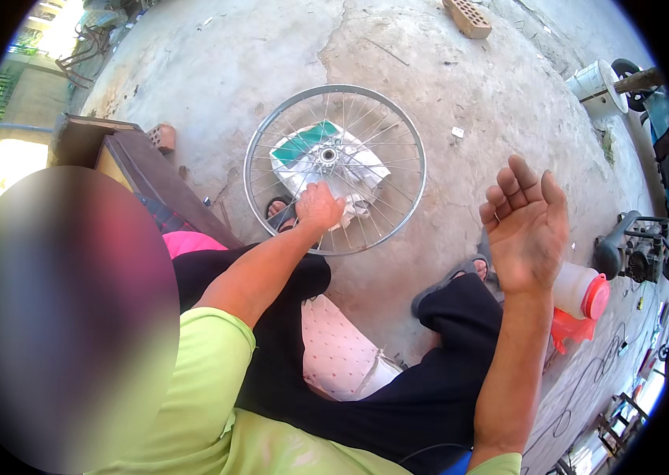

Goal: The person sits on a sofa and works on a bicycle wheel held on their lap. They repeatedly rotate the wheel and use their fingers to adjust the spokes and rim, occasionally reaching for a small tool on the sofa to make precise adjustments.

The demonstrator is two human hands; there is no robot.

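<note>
A silver bicycle wheel without a tyre lies in front of me, its hub and thin spokes facing up. Under it is a crumpled white and green plastic sack. My left hand rests over the near spokes, below the hub, back upward. Its fingers are curled and largely hidden, so whatever they grip does not show. Raised at the right, away from the wheel, my right hand shows its dirty palm. Those fingers are slightly bent, the thumb apart, with nothing in them.
Beside my left arm is a person with a blurred head. A brown wooden box and a brick stand at the left. Another brick lies far off. Rightward are a white bucket, a red-lidded jar and a black saddle.
</note>
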